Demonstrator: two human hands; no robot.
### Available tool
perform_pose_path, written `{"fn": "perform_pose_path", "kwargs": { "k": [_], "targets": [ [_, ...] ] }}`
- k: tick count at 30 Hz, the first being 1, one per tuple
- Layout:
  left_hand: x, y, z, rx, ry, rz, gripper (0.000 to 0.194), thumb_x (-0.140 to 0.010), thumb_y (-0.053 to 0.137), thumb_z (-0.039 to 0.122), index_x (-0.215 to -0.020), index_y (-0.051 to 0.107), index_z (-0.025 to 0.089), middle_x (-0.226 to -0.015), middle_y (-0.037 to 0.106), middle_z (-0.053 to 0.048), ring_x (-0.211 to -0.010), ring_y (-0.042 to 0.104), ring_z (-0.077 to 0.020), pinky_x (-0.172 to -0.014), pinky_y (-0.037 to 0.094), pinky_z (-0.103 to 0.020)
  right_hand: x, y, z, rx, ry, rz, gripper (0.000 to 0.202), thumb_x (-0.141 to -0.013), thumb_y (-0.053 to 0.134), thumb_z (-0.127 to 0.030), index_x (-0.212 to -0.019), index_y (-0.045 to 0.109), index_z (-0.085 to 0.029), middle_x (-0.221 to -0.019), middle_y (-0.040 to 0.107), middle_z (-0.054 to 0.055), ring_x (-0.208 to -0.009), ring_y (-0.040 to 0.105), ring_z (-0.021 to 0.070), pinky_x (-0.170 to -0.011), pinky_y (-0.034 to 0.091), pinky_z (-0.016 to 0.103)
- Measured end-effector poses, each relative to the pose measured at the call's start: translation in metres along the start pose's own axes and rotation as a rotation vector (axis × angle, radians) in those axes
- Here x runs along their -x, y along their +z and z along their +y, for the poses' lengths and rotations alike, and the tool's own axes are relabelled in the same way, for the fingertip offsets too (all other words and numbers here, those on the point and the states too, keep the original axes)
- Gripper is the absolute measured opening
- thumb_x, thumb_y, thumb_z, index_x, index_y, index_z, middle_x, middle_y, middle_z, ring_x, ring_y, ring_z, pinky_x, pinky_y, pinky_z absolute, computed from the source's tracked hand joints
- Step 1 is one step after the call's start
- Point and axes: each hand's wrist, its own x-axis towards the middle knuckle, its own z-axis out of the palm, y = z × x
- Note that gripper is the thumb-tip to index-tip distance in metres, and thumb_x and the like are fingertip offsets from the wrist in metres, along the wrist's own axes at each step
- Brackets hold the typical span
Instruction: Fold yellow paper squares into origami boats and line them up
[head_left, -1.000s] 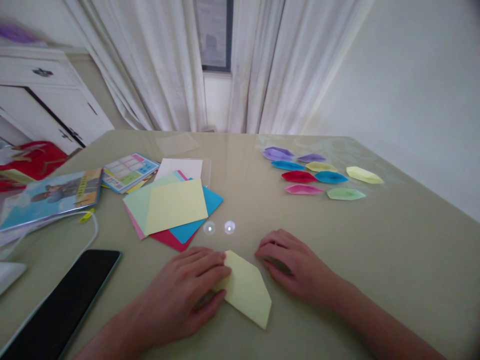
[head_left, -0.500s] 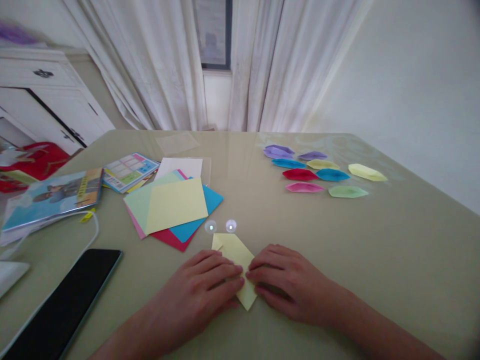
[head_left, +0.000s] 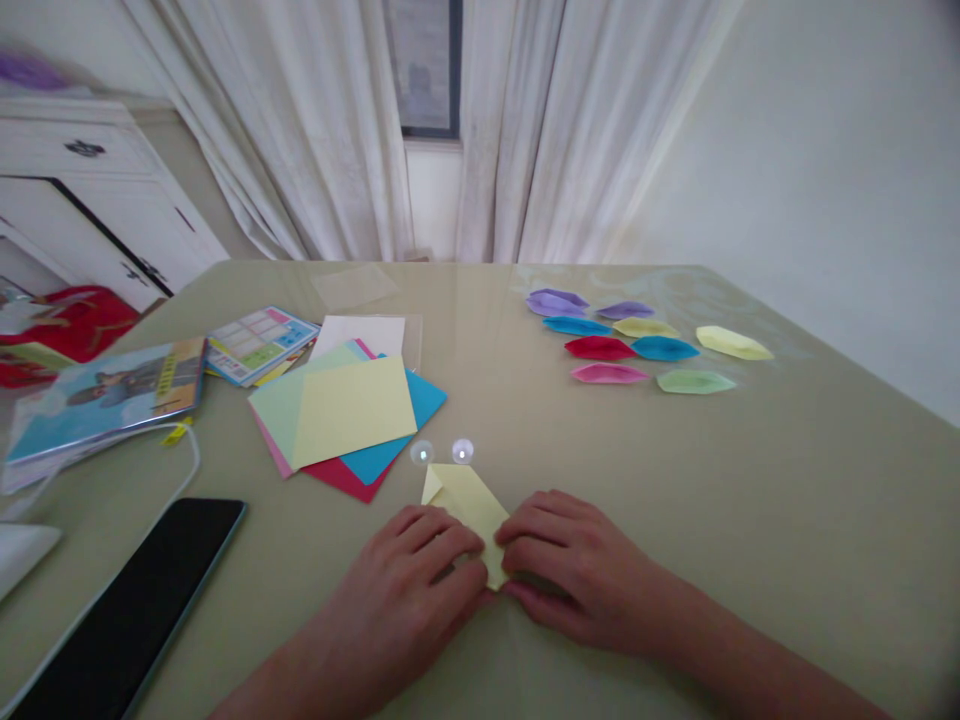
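The left hand is curled nearly closed, and the near end of a folded pale yellow origami sheet is pinched at its fingertips. By the right hand, likewise curled, the same sheet is gripped near its right edge, so that it is held between the two hands on the tabletop; at its far left corner a small flap is folded over. To the left, a smartphone is laid flat, with a white cable run alongside. Farther off, coloured paper sheets are fanned out, topped by a yellow sheet; left of them a picture book is placed. Toward the far right, boat-shaped folded papers in several colours are grouped. Behind the table, white curtains are hung either side of a narrow window.
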Motion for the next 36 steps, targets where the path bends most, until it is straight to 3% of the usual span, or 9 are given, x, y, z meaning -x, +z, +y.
{"fn": "perform_pose_path", "kwargs": {
  "k": [6, 13, 21, 31, 36],
  "targets": [
    [0.001, -0.004, 0.0, 0.292, -0.217, -0.034, 0.011, -0.102, 0.063, 0.016, -0.099, 0.069, 0.025, -0.107, 0.069, 0.0, -0.1, 0.064, -0.0178, -0.093, 0.049, -0.034, 0.002, -0.004, 0.001, 0.095, -0.118, -0.04, 0.012, -0.107, 0.061, -0.024, -0.1, 0.07, -0.02, -0.106, 0.078, 0.003, -0.098, 0.067, 0.0175, -0.094, 0.05, 0.033],
    [0.002, -0.001, -0.001, 0.371, -0.327, -0.017, 0.01, -0.096, 0.07, 0.016, -0.096, 0.07, 0.026, -0.106, 0.068, -0.003, -0.101, 0.063, -0.0209, -0.09, 0.051, -0.035, 0.003, -0.006, -0.005, 0.156, -0.181, -0.028, 0.019, -0.107, 0.058, -0.02, -0.091, 0.069, -0.021, -0.098, 0.077, 0.003, -0.089, 0.065, 0.0173, -0.082, 0.05, 0.032],
    [0.002, -0.006, 0.0, 0.399, -0.337, -0.041, 0.014, -0.101, 0.063, 0.015, -0.098, 0.069, 0.027, -0.111, 0.067, -0.002, -0.104, 0.062, -0.0194, -0.093, 0.051, -0.033, 0.004, -0.005, -0.013, 0.09, -0.096, -0.051, 0.015, -0.108, 0.057, -0.024, -0.105, 0.07, -0.019, -0.093, 0.077, 0.006, -0.09, 0.068, 0.0192, -0.087, 0.051, 0.033],
    [0.001, 0.001, 0.0, 0.366, -0.365, -0.003, 0.011, -0.1, 0.065, 0.015, -0.097, 0.067, 0.025, -0.106, 0.067, -0.001, -0.102, 0.061, -0.0199, -0.09, 0.05, -0.033, 0.005, -0.008, -0.015, 0.096, -0.118, -0.047, 0.015, -0.104, 0.061, -0.024, -0.092, 0.07, -0.02, -0.093, 0.077, 0.005, -0.088, 0.068, 0.0193, -0.083, 0.052, 0.035],
    [0.003, 0.003, -0.002, 0.349, -0.369, 0.003, 0.011, -0.099, 0.068, 0.014, -0.096, 0.067, 0.025, -0.106, 0.067, -0.001, -0.102, 0.061, -0.0199, -0.09, 0.05, -0.033, 0.004, -0.007, -0.018, 0.105, -0.09, -0.049, 0.012, -0.106, 0.06, -0.025, -0.105, 0.071, -0.02, -0.092, 0.077, 0.007, -0.09, 0.068, 0.0203, -0.085, 0.051, 0.034]
  ]
}}
